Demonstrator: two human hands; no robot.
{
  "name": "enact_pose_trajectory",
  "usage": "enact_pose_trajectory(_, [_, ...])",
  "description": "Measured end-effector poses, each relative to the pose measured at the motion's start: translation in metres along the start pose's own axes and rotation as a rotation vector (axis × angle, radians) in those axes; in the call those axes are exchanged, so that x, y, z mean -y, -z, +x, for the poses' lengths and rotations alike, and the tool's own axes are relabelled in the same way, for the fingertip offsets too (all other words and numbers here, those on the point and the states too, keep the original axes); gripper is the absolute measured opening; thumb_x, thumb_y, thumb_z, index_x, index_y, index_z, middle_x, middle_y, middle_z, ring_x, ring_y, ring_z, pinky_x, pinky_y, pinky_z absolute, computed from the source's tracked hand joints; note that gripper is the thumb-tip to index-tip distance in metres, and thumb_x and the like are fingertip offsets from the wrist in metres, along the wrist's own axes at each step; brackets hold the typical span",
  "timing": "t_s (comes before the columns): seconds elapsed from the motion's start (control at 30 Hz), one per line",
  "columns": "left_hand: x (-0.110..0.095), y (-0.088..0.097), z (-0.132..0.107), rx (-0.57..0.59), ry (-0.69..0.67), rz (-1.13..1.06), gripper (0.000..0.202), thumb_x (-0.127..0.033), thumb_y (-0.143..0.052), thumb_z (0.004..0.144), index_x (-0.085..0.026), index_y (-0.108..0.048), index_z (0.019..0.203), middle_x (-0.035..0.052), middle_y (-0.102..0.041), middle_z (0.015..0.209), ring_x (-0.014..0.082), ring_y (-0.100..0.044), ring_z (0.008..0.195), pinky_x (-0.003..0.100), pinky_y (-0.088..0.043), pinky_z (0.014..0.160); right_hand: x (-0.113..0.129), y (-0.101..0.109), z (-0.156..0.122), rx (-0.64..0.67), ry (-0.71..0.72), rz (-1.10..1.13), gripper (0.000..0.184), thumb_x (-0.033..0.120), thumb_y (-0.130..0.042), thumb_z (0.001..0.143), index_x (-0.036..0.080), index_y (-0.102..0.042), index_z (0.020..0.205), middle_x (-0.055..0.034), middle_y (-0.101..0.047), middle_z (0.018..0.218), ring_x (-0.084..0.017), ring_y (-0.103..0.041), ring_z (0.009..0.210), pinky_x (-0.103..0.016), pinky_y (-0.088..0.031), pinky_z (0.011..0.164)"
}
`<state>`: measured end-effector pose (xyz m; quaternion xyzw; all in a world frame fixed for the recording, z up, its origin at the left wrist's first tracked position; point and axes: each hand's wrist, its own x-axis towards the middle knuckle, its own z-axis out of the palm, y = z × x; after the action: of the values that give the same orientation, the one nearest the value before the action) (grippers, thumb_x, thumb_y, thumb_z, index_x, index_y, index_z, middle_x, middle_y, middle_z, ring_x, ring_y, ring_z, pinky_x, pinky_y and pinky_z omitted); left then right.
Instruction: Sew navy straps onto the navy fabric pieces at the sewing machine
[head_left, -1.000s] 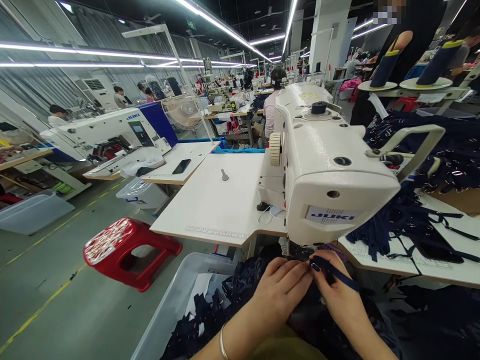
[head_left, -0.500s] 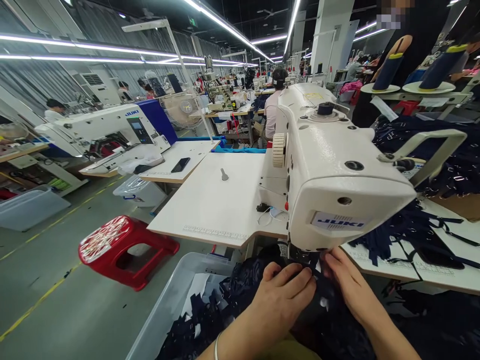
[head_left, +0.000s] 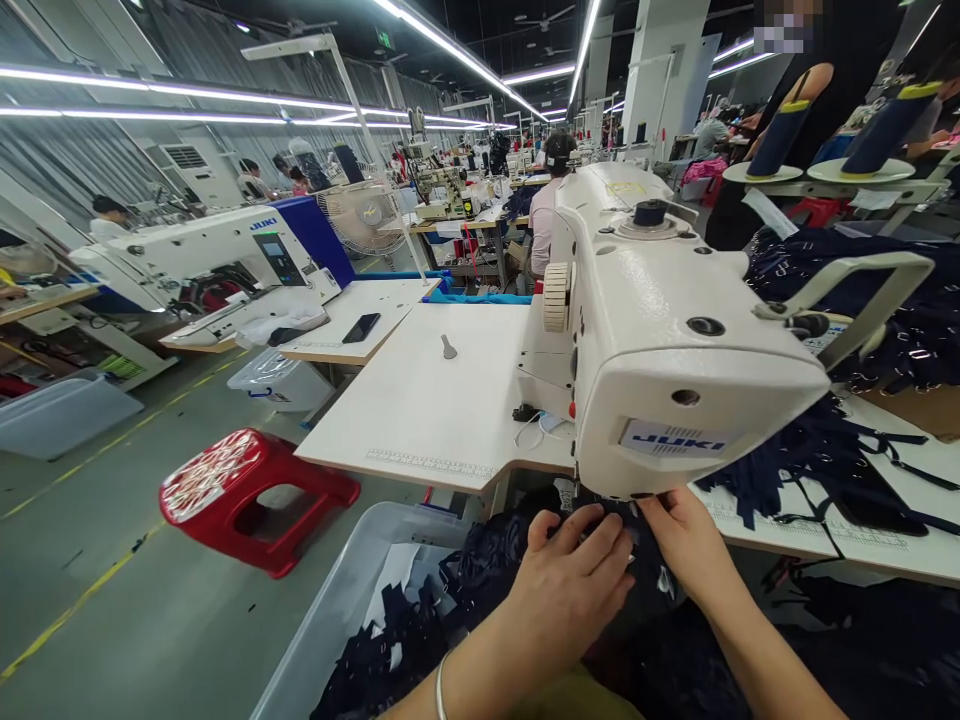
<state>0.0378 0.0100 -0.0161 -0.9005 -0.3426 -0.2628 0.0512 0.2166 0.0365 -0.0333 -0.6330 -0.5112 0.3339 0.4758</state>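
I've got the left hand (head_left: 574, 580) at 5 o'clock of my view, bangle (head_left: 439, 685) on its wrist, fingers bent and resting over dark fabric (head_left: 675, 650); tips out of my sight, so can't tell if it's gripping. Right hand (head_left: 686, 540) at 4, thumb and fingertips drawn together just under the machine head; what's between them is hidden from me, can't call it. Fabric sits bunched below and between both hands, 5 o'clock. Clear bin (head_left: 300, 640) at 7, more navy pieces inside. White sewing machine (head_left: 720, 320), JUKI plate, at 3, right above the fingertips. Red stool (head_left: 307, 470) with patterned top on the floor at 8. White desk (head_left: 435, 390) beyond the bin, small grey metal piece (head_left: 448, 347) lying on it. Navy straps (head_left: 780, 450) heaped at 4, past the machine. Phone (head_left: 361, 328) at 9, on the adjoining desk. Second JUKI machine (head_left: 202, 250) at 10, fan (head_left: 371, 215) just beyond it. Two navy thread cones (head_left: 780, 140) at 2. Seated person in pink (head_left: 541, 222) farther off at 1.
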Motion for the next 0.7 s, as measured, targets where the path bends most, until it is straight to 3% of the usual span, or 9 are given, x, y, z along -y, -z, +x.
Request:
enact_pose_trajectory(0.17, [-0.004, -0.004, 0.001, -0.027, 0.05, 0.081, 0.029, -0.034, -0.05, 0.096, -0.022, -0.057, 0.122, -0.0011, -0.064, 0.117, 0.0184, -0.051, 0.118, 0.035, -0.03, 0.093, -0.001, -0.003, 0.021, 0.059, 0.134, -0.214, 0.032, 0.033, -0.046, 0.077, 0.018, -0.073, 0.085, -0.0098, -0.075, 0.086, -0.032, -0.066, 0.096, -0.042, -0.05, 0.086])
enact_pose_trajectory(0.37, [-0.01, -0.008, 0.004, -0.028, 0.1, 0.12, 0.032, -0.035, -0.047, 0.096, -0.02, -0.057, 0.122, 0.0009, -0.062, 0.12, 0.0204, -0.05, 0.117, 0.037, -0.028, 0.093, -0.016, -0.01, 0.032, -0.011, 0.281, -0.253, 0.031, 0.03, -0.047, 0.077, 0.018, -0.072, 0.092, -0.0126, -0.073, 0.102, -0.031, -0.06, 0.113, -0.044, -0.044, 0.098])
enact_pose_trajectory(0.5, [-0.011, -0.013, 0.004, -0.033, 0.121, 0.108, 0.035, -0.035, -0.044, 0.096, -0.019, -0.056, 0.124, 0.002, -0.062, 0.121, 0.0212, -0.049, 0.118, 0.038, -0.028, 0.094, -0.022, -0.012, 0.039, -0.016, 0.356, -0.298, 0.027, 0.028, -0.046, 0.077, 0.02, -0.071, 0.085, -0.0119, -0.075, 0.092, -0.031, -0.058, 0.116, -0.047, -0.039, 0.103])
enact_pose_trajectory(0.7, [-0.012, -0.013, 0.005, -0.042, 0.13, 0.109, 0.035, -0.036, -0.046, 0.094, -0.019, -0.056, 0.124, 0.0009, -0.063, 0.121, 0.0212, -0.05, 0.117, 0.038, -0.028, 0.093, -0.02, -0.009, 0.043, 0.003, 0.442, -0.386, 0.024, 0.023, -0.045, 0.077, 0.022, -0.068, 0.073, -0.0114, -0.074, 0.079, -0.031, -0.062, 0.108, -0.048, -0.044, 0.098])
